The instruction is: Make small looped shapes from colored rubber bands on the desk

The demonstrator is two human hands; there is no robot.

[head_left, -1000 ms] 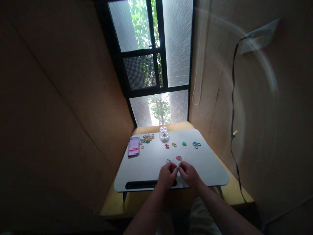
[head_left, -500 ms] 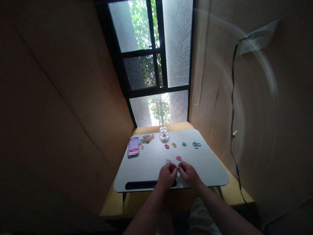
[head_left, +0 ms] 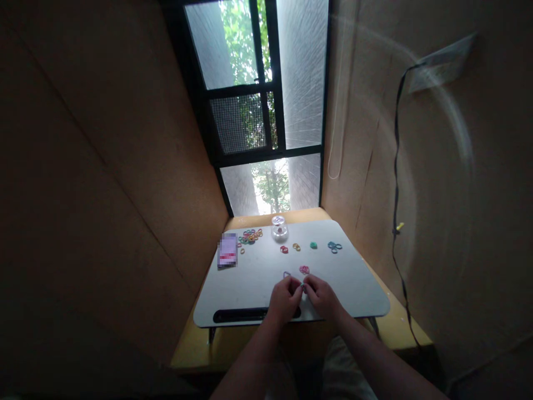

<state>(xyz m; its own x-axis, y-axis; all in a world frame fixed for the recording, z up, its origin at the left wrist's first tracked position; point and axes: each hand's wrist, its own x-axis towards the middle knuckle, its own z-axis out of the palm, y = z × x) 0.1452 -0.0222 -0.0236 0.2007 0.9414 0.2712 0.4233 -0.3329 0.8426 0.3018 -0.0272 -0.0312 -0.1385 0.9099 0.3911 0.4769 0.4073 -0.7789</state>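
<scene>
Brown walls close in on both sides of a black-framed window (head_left: pixel 266 155), below which a white, rounded-corner tabletop (head_left: pixel 250 283) on short dark legs stands over a yellow ledge (head_left: pixel 187 350). Near the middle of its far edge sits a clear, rounded plastic jar (head_left: pixel 279 233); a small dark reddish patch shows there — contents or marking, I cannot tell. A long black slot (head_left: pixel 239 315) runs along the near edge, its right part crossed by the left arm. By the far left corner lies a heap of multicoloured small loops (head_left: pixel 250 237), just beside a blurred lilac rectangle (head_left: pixel 227 251). Toward the far right corner, sorted clusters form a row: red loops (head_left: pixel 283 249), yellow loops (head_left: pixel 296 246), green loops (head_left: pixel 313 245), blue loops (head_left: pixel 334 246). Nearer are pink loops (head_left: pixel 304 269) and one purple loop (head_left: pixel 286 274). Left hand (head_left: pixel 286 296) and right hand (head_left: pixel 322 296) meet above the near edge, right of centre — fingertips pinching a tiny pale greenish piece (head_left: pixel 302 284) between them, its shape too small to make out.
</scene>
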